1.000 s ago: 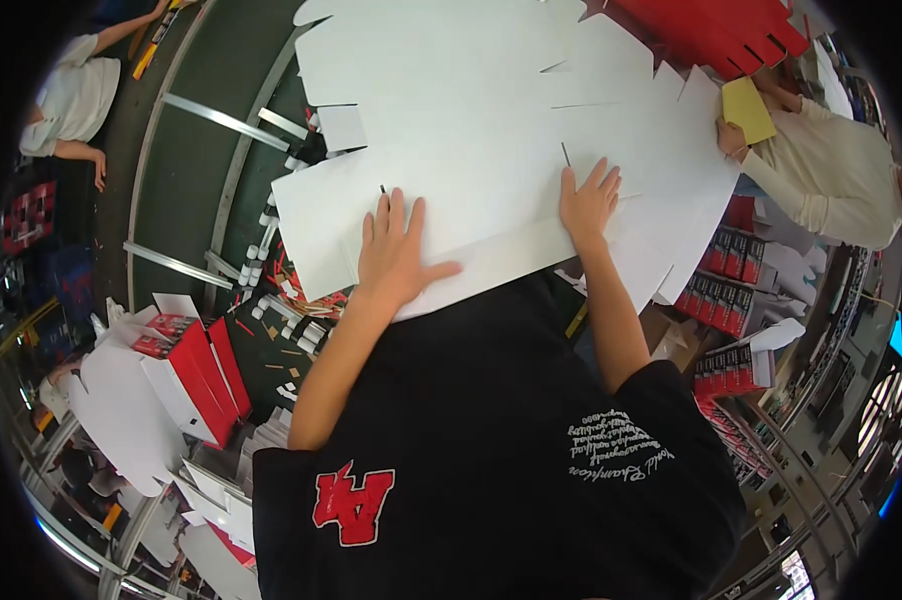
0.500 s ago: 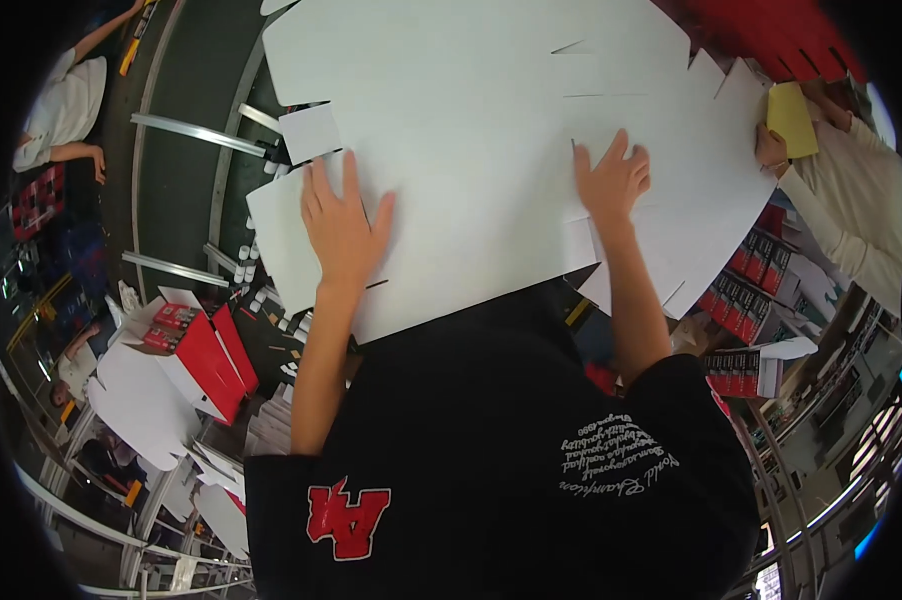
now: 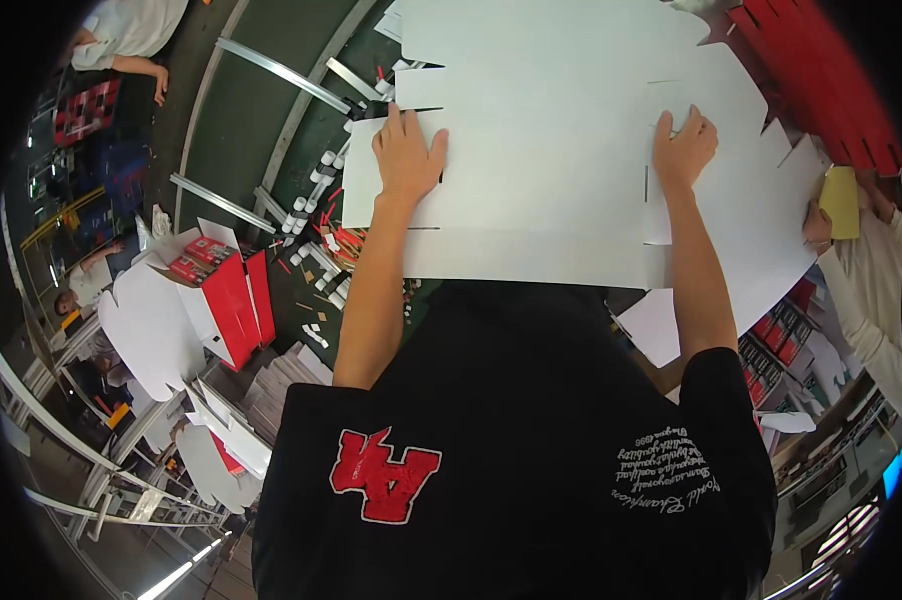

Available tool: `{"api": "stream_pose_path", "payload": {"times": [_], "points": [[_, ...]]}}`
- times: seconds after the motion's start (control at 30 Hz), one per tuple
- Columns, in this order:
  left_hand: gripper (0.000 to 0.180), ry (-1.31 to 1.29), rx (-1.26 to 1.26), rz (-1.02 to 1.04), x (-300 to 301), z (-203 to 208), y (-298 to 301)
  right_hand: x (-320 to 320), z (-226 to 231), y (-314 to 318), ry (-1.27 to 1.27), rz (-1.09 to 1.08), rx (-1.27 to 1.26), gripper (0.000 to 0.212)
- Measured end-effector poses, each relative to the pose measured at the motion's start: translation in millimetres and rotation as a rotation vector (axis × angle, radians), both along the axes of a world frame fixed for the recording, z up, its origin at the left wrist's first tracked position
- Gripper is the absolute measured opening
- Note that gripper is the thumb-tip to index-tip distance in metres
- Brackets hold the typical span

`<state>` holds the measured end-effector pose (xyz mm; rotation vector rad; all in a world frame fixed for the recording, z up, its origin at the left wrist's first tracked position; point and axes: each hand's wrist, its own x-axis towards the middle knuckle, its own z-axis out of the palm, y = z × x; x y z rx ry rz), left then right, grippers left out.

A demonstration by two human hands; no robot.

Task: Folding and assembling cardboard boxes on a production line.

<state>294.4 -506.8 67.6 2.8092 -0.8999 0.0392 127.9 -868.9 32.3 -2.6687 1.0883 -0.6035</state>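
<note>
A large white die-cut cardboard sheet (image 3: 541, 170), with slots and flaps along its sides, lies in front of me. My left hand (image 3: 409, 160) rests on its left part beside a slot, fingers stretched forward and thumb apart. On the right part my right hand (image 3: 684, 150) presses down with its fingers spread and slightly bent. Neither hand grasps anything. More white sheet with notched edges (image 3: 761, 215) extends to the right, under or beside the first one; the overlap is hard to make out.
To the left are metal rails (image 3: 283, 72), white rollers (image 3: 299, 215) and a red-and-white box (image 3: 226, 300) with smaller boxes inside. Red notched cardboard (image 3: 821, 80) lies at the far right. Nearby, a co-worker's hand (image 3: 818, 222) is by a yellow piece (image 3: 841, 203). Packed boxes (image 3: 776, 340) stand below.
The white sheet has turned, so its near edge, slanted before, now runs almost level. Both hands stay flat on it. The whole view has shifted, with the surroundings appearing farther right.
</note>
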Motion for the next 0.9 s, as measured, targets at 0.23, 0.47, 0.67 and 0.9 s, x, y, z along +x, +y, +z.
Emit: {"api": "stream_pose_path", "payload": {"times": [0.23,0.47,0.67,0.9], "points": [[0.07,0.216,0.121,0.664,-12.9,57.6,96.5,-59.5,62.5,-17.0,0.41,-0.275,-0.004,0.078],[0.037,0.904,-0.918,0.825,-48.2,60.1,104.5,-133.1,104.3,-25.7,0.262,-0.367,1.071,0.079],[0.029,1.233,-1.062,0.735,-57.5,106.4,94.5,-164.5,142.0,-50.7,0.04,-0.191,0.682,0.064],[0.042,1.241,-1.744,0.378,-101.3,157.5,83.9,-122.0,277.1,-1.4,-0.23,0.123,0.7,0.034]]}}
